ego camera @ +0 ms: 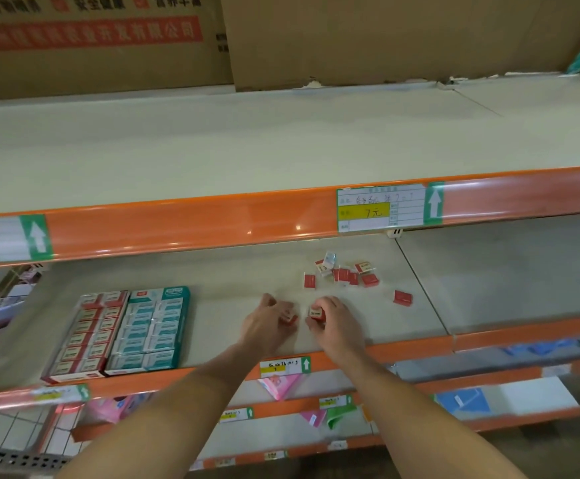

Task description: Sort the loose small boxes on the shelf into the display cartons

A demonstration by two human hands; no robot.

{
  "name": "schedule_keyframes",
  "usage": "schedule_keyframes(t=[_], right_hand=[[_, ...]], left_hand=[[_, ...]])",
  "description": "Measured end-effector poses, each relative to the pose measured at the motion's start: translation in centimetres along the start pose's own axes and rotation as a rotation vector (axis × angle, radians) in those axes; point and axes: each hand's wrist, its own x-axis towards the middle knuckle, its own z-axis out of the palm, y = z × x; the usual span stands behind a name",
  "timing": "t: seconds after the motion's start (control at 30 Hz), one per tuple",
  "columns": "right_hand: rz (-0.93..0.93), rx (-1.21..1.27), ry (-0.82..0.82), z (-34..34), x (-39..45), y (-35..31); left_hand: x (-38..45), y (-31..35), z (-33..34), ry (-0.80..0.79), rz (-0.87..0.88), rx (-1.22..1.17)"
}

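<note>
Left hand: my left hand (268, 322) lies on the shelf (419, 316), fingers curled over a small red box (290, 319) that shows at the fingertips.
Right hand: my right hand (333, 321) grips a second red box (316, 312) between thumb and fingers, its pale top face turned up.
Spacing of hands: the two hands sit just beside each other, apart, each with its own box.
Single loose box: one red box (402, 298) lies alone to the right of my right hand and a little further back.
Loose pile: beyond my right hand, further back, lies a cluster of small boxes (345, 273); I count about nine, mostly red, one pale and silvery. The overlap prevents an exact count.
Display cartons: two stand side by side, well to the left of my left hand.
Red carton: the red display carton (82, 335) holds two columns of boxes, about seven rows.
Teal carton: the teal display carton (150, 328), nearer my left hand, holds two columns, about six rows.
Upper shelf edge: an orange rail above carries a price label (381, 209).
</note>
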Motion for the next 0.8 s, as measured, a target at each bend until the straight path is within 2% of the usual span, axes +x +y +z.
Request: schedule_keyframes(t=[0.13,0.5,0.8], right_hand=[[0.025,-0.021,-0.008,-0.1,-0.1,0.1],[-0.034,-0.031,-0.012,1.0,-0.2,-2.9],[-0.108,-0.002,-0.02,3.9,0.0,-8.8]], left_hand=[[-0.4,-0.2,0.3,0.033,-0.098,-0.032],[-1.9,-3.0,-1.6,0.095,-0.056,-0.139],[-4.0,-7.6,-5.2,0.16,-0.05,-0.072]])
